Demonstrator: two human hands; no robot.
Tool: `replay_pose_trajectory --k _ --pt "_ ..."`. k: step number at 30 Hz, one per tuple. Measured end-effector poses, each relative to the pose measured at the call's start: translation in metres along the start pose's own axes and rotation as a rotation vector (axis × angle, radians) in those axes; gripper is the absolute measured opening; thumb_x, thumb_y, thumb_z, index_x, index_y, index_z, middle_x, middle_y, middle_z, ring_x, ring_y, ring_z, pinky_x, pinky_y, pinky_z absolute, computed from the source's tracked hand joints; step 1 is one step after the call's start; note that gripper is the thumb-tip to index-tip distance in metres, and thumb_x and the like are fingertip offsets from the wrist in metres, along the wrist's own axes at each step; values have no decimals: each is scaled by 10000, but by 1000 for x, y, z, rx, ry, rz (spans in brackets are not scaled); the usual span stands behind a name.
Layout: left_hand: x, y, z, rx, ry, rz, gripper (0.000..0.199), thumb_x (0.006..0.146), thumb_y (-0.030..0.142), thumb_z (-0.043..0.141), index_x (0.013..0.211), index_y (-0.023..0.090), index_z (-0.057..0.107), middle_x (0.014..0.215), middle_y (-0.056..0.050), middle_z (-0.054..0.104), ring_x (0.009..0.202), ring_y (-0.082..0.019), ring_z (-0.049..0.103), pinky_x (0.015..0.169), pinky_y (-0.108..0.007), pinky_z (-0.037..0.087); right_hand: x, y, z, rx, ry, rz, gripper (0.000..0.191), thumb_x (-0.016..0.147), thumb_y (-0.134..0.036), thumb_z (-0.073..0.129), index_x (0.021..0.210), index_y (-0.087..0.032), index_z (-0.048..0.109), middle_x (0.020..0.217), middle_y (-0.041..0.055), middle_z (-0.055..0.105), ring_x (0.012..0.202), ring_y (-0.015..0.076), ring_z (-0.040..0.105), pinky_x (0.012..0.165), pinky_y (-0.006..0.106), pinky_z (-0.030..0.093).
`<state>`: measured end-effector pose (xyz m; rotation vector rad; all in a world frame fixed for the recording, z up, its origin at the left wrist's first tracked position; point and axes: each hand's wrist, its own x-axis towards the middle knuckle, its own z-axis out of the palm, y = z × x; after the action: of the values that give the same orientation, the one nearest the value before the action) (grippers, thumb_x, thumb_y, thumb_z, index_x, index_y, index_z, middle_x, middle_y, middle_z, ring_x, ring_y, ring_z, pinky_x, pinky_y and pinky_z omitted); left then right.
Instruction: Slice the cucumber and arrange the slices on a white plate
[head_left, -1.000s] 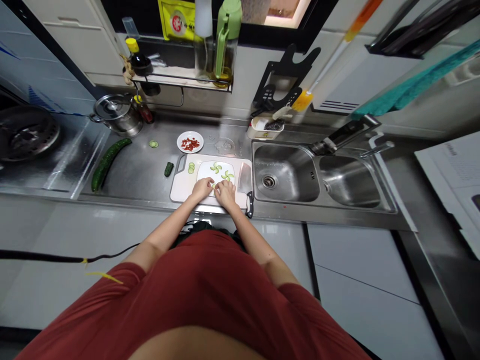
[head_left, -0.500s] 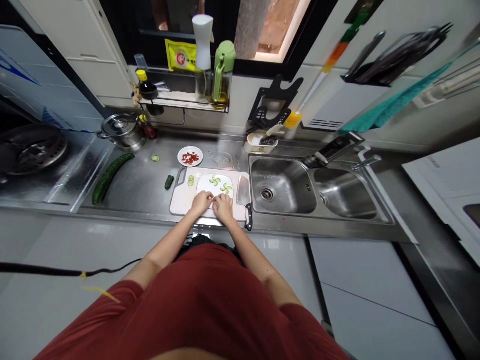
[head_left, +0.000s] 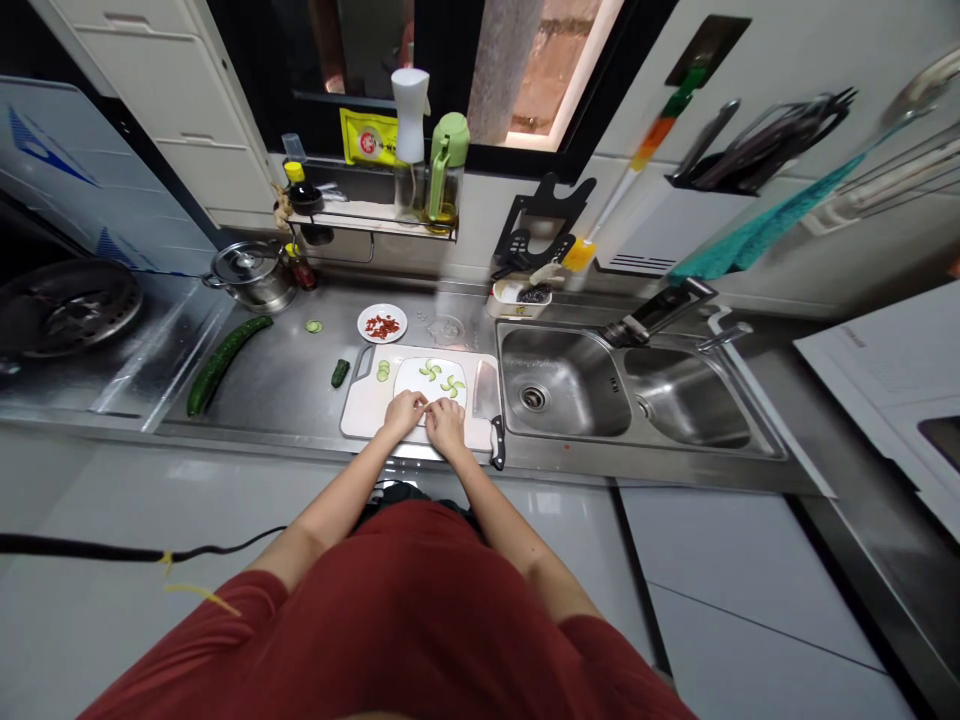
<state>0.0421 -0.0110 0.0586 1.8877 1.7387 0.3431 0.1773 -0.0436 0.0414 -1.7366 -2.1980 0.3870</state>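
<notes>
My left hand (head_left: 405,413) and my right hand (head_left: 446,422) meet at the fingertips over the near edge of a white square plate (head_left: 409,375). The fingers of both are pinched together; whatever lies between them is too small to make out. Two pinwheels of cucumber slices (head_left: 453,387) lie on the plate, which rests on a pale cutting board (head_left: 360,408). A short stack of cucumber slices (head_left: 383,371) sits at the board's left. Along its right side lies a knife (head_left: 497,440), its black handle toward me.
A small plate of chopped red pieces (head_left: 382,324) stands behind the board. To the left are a cucumber stub (head_left: 340,373), a long cucumber (head_left: 225,362) and a steel pot (head_left: 253,275). A double sink (head_left: 566,380) is at the right, below a faucet (head_left: 660,312).
The whole view has tilted slightly, so the counter appears a little lower. My hands remain together over the plate's near edge, with only slight finger movement.
</notes>
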Motion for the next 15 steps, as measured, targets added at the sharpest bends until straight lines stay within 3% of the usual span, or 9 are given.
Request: replay_pose_trajectory --k 15 --pt "0 -3 2 1 24 17 202 835 266 558 977 205 689 919 -56 635 860 -169 575 772 -253 416 -3 4 7 -25 47 -64 214 920 -265 437 991 -218 634 1017 82 526 979 237 404 878 356 292"
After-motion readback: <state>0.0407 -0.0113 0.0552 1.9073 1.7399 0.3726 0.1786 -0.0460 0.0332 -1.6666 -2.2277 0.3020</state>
